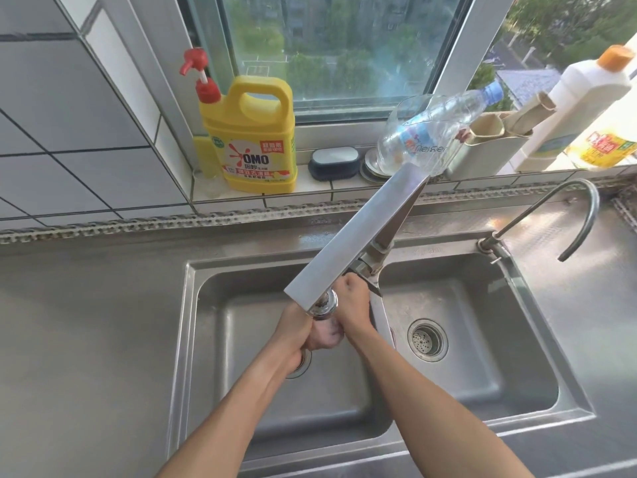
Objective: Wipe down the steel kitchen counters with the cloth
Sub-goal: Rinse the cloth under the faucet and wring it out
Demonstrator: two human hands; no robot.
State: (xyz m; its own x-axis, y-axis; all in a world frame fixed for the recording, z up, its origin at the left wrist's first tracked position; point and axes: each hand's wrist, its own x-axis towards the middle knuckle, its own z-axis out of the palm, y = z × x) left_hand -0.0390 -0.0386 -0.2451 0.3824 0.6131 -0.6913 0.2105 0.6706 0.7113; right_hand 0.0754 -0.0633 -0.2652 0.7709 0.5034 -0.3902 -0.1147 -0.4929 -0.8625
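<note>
Both hands are over the left basin of a steel double sink [193,305], under the spout of a flat square tap [355,236]. A small pale pinkish cloth [327,336] is bunched between them. My left hand [293,332] grips the cloth from the left. My right hand [351,301] closes on it from the right, just below the tap head. Much of the cloth is hidden by my fingers. The steel counter [86,305] runs to the left and right of the sink.
A thin curved second tap [582,215] stands at the right basin's back corner. On the tiled window sill sit a yellow detergent jug [255,143], a dark brush [334,162], small dishes, a tipped clear bottle [434,132], a utensil holder and two more bottles [579,98].
</note>
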